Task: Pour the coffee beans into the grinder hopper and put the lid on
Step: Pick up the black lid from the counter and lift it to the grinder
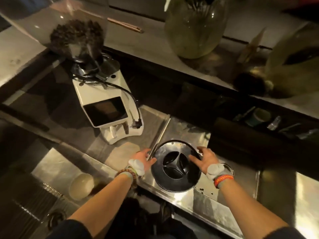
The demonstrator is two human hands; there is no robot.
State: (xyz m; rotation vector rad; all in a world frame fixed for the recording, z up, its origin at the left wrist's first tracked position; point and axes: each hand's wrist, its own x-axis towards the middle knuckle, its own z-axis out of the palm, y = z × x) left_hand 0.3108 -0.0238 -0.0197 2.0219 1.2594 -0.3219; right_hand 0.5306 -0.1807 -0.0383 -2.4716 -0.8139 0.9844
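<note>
Both hands spread-fingered either side of the black lid [176,165], one each side. Left hand [142,160] sits at the lid's left rim, fingers apart, touching or just off it; can't tell which. Right hand [202,161] has fingertips on the right rim, not clamped. Lid lies flat on the steel counter [203,204], clear space around it except a raised metal strip [159,137] right by the left hand. One white grinder [105,104] stands well behind-left; its hopper [76,33] holds beans [76,34], top uncovered. One pale bowl [82,186] near the left forearm.
</note>
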